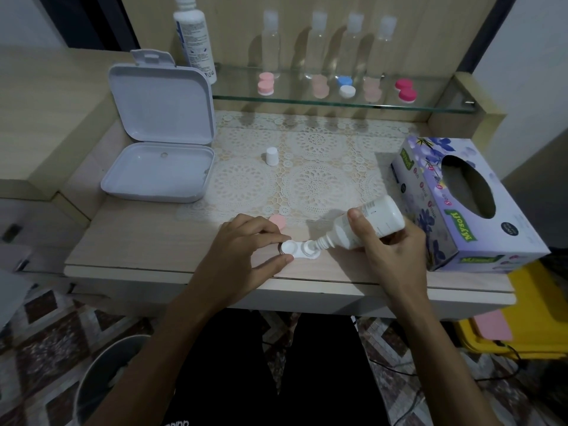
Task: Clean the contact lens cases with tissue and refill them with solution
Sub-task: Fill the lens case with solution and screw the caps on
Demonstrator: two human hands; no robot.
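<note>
A white contact lens case lies open near the table's front edge. My left hand pinches its left cup between thumb and forefinger. My right hand grips a white solution bottle, tipped down to the left, with its nozzle over the case's right cup. A pink lid lies just behind my left hand. The bottle's small white cap stands upright on the lace mat. A purple tissue box sits at the right.
An open white plastic box stands at the left. On a glass shelf at the back sit several coloured lens cases, clear bottles and a tall white bottle. A bin is on the floor at lower left.
</note>
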